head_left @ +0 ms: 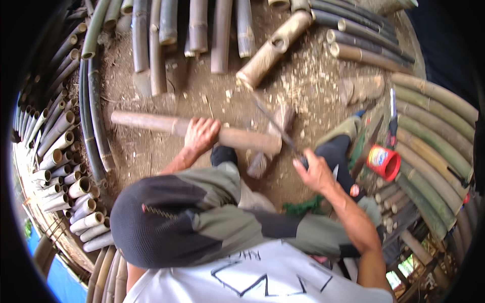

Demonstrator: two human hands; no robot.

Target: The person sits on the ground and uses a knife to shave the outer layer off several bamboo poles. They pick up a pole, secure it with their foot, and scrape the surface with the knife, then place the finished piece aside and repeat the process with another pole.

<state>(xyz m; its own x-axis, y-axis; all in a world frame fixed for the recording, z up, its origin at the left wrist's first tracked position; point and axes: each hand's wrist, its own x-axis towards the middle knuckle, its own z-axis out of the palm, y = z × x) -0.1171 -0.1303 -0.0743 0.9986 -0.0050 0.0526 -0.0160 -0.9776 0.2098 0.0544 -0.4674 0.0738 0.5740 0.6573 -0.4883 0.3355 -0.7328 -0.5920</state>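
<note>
My left hand [202, 134] is wrapped over the middle of a brown bamboo pole [250, 140], which lies crosswise in front of my legs. The pole's right end rests on a wooden block [287, 122] on the ground. In my right hand [318, 173] is a machete [275, 120], its dark narrow blade slanting up and to the left beyond the pole's right end. The blade looks apart from the pole, though the exact gap is hard to judge. My right fingers hide most of its handle.
Thick bamboo with a hole [279, 44] lies ahead among pale chips. Bamboo poles [198, 25] line the far side; cut lengths [63, 121] are stacked left. On my right are a red container [384, 163], a saw [369, 144] and green bamboo [429, 146].
</note>
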